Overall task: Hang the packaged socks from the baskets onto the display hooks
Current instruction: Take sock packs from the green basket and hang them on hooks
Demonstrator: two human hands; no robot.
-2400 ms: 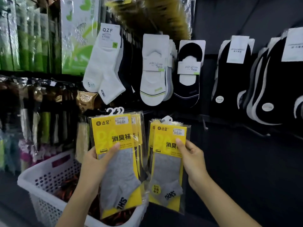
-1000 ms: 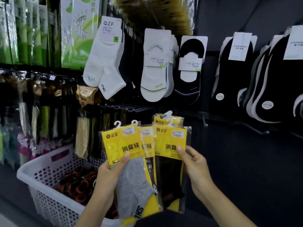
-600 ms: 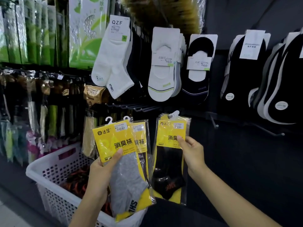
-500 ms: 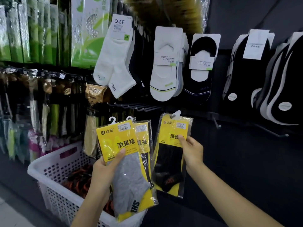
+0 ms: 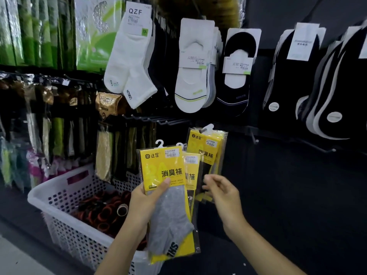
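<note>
A few yellow packs (image 5: pixel 208 151) hang in place already; my right grip (image 5: pixel 220 192) is released just below them, while my left grip (image 5: pixel 142 205) grasps a gray-sock stack (image 5: pixel 168 215) waiting to go up

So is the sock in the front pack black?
No, the front pack held in the left hand shows a grey sock under its yellow card.

Left hand (image 5: pixel 146 203) and right hand (image 5: pixel 222 193) bare. Left forearm (image 5: pixel 119 253) and right forearm (image 5: pixel 264 253) bare to the lower frame edge. Left thumbnail (image 5: pixel 166 181) short, plain.
</note>
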